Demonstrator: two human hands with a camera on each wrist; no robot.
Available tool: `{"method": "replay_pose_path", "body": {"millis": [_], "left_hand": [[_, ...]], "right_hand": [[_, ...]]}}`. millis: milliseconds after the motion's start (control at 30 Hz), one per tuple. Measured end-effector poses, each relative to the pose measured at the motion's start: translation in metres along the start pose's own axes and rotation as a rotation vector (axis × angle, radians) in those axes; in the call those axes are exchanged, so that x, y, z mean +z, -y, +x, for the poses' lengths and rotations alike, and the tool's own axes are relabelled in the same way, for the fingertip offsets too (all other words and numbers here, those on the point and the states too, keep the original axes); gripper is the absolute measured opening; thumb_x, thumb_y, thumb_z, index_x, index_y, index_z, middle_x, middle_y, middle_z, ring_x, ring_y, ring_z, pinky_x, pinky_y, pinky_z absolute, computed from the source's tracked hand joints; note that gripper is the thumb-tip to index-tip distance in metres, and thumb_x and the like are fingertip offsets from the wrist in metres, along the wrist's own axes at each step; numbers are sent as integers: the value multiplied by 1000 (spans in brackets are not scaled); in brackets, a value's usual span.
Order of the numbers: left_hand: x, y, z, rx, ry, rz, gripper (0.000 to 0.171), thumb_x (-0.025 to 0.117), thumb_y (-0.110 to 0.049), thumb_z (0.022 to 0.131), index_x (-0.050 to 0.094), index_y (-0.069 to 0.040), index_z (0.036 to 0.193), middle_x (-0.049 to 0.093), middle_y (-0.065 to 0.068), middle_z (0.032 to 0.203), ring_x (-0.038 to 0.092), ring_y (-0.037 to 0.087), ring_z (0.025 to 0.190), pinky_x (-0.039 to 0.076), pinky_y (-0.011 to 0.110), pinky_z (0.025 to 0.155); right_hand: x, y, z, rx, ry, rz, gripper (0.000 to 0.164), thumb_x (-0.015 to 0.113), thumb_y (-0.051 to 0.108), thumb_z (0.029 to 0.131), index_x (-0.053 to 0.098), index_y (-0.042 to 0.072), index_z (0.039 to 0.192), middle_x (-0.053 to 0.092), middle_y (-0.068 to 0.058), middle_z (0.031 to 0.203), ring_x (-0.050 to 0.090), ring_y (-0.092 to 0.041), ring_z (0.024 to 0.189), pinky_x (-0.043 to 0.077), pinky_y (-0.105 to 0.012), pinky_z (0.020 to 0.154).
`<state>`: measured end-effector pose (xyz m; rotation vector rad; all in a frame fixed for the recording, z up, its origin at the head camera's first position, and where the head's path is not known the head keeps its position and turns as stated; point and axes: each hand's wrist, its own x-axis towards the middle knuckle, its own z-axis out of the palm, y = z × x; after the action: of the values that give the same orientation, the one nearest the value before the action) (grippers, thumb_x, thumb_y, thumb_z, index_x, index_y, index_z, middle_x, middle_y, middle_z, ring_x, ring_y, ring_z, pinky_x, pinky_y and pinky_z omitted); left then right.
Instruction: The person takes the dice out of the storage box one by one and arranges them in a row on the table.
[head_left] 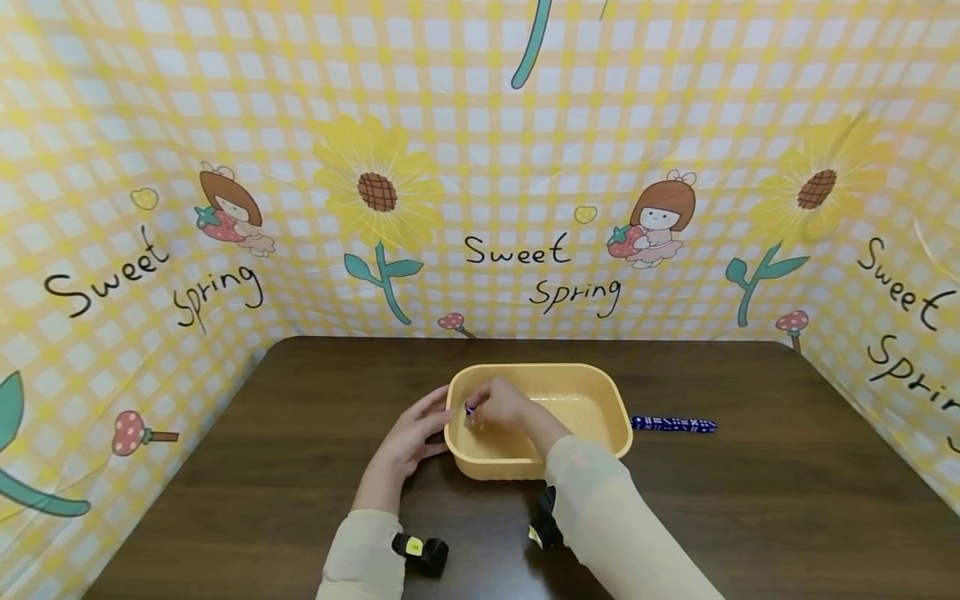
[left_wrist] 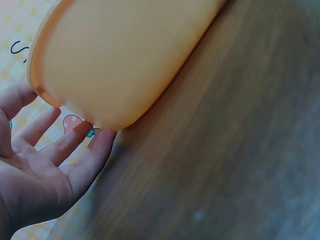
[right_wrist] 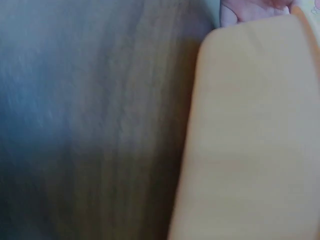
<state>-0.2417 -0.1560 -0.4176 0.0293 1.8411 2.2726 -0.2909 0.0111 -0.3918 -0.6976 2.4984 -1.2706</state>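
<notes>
A yellow plastic basin (head_left: pixel 525 469) stands on the dark wooden table. My left hand (head_left: pixel 410 435) is at its left end, fingers spread and fairly straight, the tips touching the outer wall and rim. In the left wrist view those fingertips (left_wrist: pixel 106 140) rest along the end of the basin (left_wrist: pixel 125 60). My right hand (head_left: pixel 502 404) reaches over the near rim into the basin's left part and pinches a small blue-and-white thing (head_left: pixel 469 408); most of it is hidden by the fingers. The right wrist view shows the basin's outer side (right_wrist: pixel 250 130), not the right hand.
A slim blue stick-like thing with a white pattern (head_left: pixel 673 424) lies on the table just right of the basin. Yellow checked cloth (head_left: pixel 510 167) with printed flowers and lettering hangs behind and on both sides. Both wrists carry black cameras (head_left: pixel 422 554).
</notes>
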Motion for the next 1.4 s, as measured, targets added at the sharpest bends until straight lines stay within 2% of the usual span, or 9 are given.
{"method": "replay_pose_path", "body": {"millis": [200,333,600,867,1200,1400], "left_hand": [[0,-1,0,1,-15,1,50,54,-8,83,38,-12,130,41,18,125,46,34,103,42,46,72],[1,-1,1,6,-20,0,51,55,-8,83,38,-13,131,42,17,125,46,34,103,42,47,73],[1,-1,2,-8,-32,7,49,53,-7,84,38,-14,130,41,16,126,45,34,104,43,46,72],[1,-1,1,-16,-41,14,49,53,-8,84,37,-14,131,40,15,127,45,33,105,43,45,72],[2,1,2,-26,-49,2,49,53,-8,84,39,-14,130,41,14,126,45,33,105,43,45,71],[2,1,1,-19,-38,2,49,53,-8,84,38,-14,130,40,16,126,46,33,104,43,45,72]], "right_hand": [[-18,3,-2,-12,-28,4,14,58,-7,71,64,-8,84,63,-11,73,54,-18,59,45,-25,53],[-34,3,-5,-10,-76,18,12,61,-4,73,64,-7,83,63,-12,74,55,-26,61,47,-34,57],[-66,3,-15,16,-142,19,12,64,3,75,65,-3,85,63,-7,75,56,-26,67,46,-42,65],[-92,0,-26,79,-140,23,12,61,7,79,63,-1,88,61,-7,80,55,-33,79,43,-43,71],[-114,-9,-41,39,-171,45,15,59,6,80,62,-5,91,60,-11,85,54,-34,80,43,-44,72],[-134,-18,-59,37,-225,38,19,59,8,81,61,-6,94,58,-13,92,54,-28,76,44,-42,70]]}}
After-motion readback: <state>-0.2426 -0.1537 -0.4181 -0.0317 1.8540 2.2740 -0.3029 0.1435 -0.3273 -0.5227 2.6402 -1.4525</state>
